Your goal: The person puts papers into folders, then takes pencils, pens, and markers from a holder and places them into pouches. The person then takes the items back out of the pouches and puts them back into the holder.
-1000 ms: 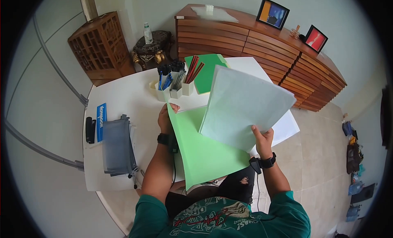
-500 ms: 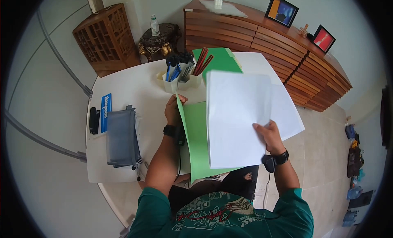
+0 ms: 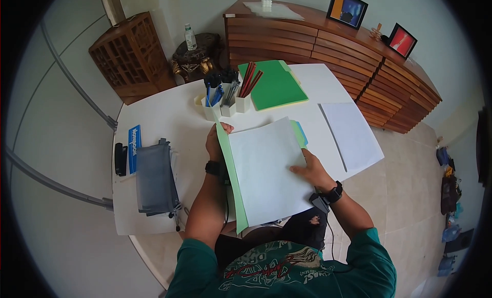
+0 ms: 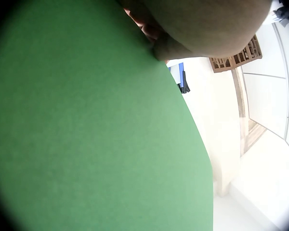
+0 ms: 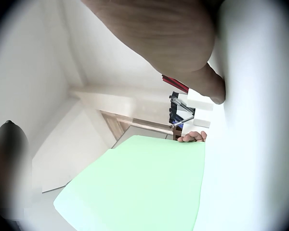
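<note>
A light green folder [image 3: 233,182] stands partly open in front of the person, its left flap raised. The left hand [image 3: 214,142] grips that flap near its top edge; in the left wrist view the green flap [image 4: 101,125] covers most of the picture. White sheets [image 3: 271,170] lie within the folder, over its right side. The right hand [image 3: 313,171] holds them at their right edge, thumb on top and the other fingers hidden beneath. The right wrist view shows the right thumb [image 5: 213,86] against the white paper [image 5: 250,159].
Beyond the folder stand pen holders [image 3: 228,107] with pens and pencils. A darker green folder [image 3: 277,88] lies behind, and more white paper [image 3: 353,136] at the right. Grey pouches [image 3: 155,177], a blue notebook pack [image 3: 134,147] and a black stapler [image 3: 120,159] are at the left.
The right hand has brought the white sheets down and left into the light green folder, uncovering the paper on the right. The left hand keeps its grip on the flap.
</note>
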Demonstrator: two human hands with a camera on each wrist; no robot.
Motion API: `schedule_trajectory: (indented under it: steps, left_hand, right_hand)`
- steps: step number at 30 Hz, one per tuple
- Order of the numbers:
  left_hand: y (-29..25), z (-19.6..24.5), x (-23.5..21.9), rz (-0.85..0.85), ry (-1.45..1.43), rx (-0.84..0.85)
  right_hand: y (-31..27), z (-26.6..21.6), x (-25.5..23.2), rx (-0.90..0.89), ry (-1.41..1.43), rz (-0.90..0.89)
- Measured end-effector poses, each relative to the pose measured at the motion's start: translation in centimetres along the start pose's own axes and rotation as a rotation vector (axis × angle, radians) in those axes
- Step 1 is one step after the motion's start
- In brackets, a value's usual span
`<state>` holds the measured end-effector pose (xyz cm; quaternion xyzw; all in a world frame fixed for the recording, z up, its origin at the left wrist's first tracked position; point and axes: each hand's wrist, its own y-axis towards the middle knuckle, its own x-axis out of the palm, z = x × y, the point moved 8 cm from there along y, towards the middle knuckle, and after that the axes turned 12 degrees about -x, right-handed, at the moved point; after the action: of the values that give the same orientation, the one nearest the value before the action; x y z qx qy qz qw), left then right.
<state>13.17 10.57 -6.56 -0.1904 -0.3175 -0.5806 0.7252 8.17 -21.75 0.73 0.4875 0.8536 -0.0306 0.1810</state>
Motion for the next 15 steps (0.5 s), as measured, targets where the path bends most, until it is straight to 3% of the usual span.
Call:
schedule_trajectory:
  steps: [7, 9, 10, 12, 13, 15]
  left_hand:
    - [-2.0, 2.1, 3.2, 0.017, -0.045, -0.054]
    - [-1.8, 1.7, 2.7, 0.072, 0.049, -0.088]
    - [-1.7, 1.5, 2.4, 0.13, 0.143, -0.12]
    - [-1.7, 1.3, 2.6, 0.158, 0.111, -0.139]
    - [-1.9, 1.3, 2.8, 0.184, 0.083, -0.163]
    - [-2.1, 1.4, 2.8, 0.197, 0.07, -0.156]
  right_hand:
    - [0.1, 0.2, 0.1, -0.032, -0.065, 0.021]
    - [-0.2, -0.9, -0.7, -0.021, -0.355, 0.017]
    - [-0.7, -1.6, -0.9, -0.021, -0.358, 0.015]
    - [-2.2, -4.9, -1.5, -0.214, -0.714, 0.073]
    - [-2.9, -6.3, -1.5, -0.217, -0.718, 0.061]
    - [-5.0, -8.7, 1.4, -0.341, -0.917, -0.354]
